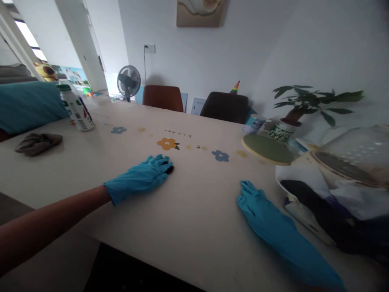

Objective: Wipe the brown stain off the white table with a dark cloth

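My left hand (pixel 144 174), in a blue rubber glove, lies palm down on the pale tabletop (pixel 194 194). Its fingers close over a small black object (pixel 169 170), of which only a dark edge shows past the fingertips; I cannot make out its kind. In a matching blue glove, my right hand (pixel 255 207) rests on the table at the right with its fingers lying loosely on the surface, and nothing shows in it. Printed flowers (pixel 168 143) decorate the tabletop just beyond my left hand.
At the left lie a crumpled grey-brown cloth (pixel 39 143) and a white bottle with a green cap (pixel 75 107). A green round mat (pixel 267 149), a can (pixel 254 124), a potted plant (pixel 284 129) and a pile of bags (pixel 322 202) crowd the right. Chairs (pixel 162 97) stand behind.
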Available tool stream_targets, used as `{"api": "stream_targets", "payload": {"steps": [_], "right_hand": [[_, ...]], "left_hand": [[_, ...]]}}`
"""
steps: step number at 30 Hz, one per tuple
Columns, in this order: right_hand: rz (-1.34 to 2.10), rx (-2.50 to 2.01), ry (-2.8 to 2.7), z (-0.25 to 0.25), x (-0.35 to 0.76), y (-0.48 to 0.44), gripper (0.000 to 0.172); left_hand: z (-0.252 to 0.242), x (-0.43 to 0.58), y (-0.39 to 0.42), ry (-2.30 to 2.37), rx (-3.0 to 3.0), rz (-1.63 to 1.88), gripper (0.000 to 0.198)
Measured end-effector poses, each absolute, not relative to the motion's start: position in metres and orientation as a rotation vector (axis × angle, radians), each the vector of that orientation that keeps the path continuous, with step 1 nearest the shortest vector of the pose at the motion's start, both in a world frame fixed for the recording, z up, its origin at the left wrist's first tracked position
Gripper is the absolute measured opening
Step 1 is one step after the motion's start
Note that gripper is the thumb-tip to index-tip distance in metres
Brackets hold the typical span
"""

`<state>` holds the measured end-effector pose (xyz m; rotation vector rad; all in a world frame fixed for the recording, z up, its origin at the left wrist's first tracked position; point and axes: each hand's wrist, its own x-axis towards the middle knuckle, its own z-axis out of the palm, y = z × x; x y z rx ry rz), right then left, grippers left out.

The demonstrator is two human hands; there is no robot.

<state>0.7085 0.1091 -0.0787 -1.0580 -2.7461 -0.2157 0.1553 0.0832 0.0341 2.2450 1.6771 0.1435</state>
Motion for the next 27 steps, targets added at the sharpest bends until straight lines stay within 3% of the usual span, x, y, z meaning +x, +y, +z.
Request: {"api": "stream_targets", "payload": {"steps": [6, 13, 20, 27], "right_hand": [[-0.462, -1.08, -2.614, -0.098, 0.69, 0.1, 0.06], [-0.38, -1.186, -2.545, -0.091, 0.687, 0.105, 0.064], [-0.313, -1.191, -2.556, -0.079, 0.695, 0.107, 0.07], [-0.233, -1.239, -2.562, -0.077, 0.681, 0.097, 0.063]], "left_hand": [[0.038, 0.278, 0.111, 1.194, 2.503, 0.093, 0.07], [0.028, 0.383, 0.131, 0.914, 2.679, 0.1, 0.07], [0.028, 0.378, 0.137, 0.861, 2.625, 0.155, 0.07], [0.039, 0.308, 0.154, 1.132, 2.514, 0.138, 0.067]]}}
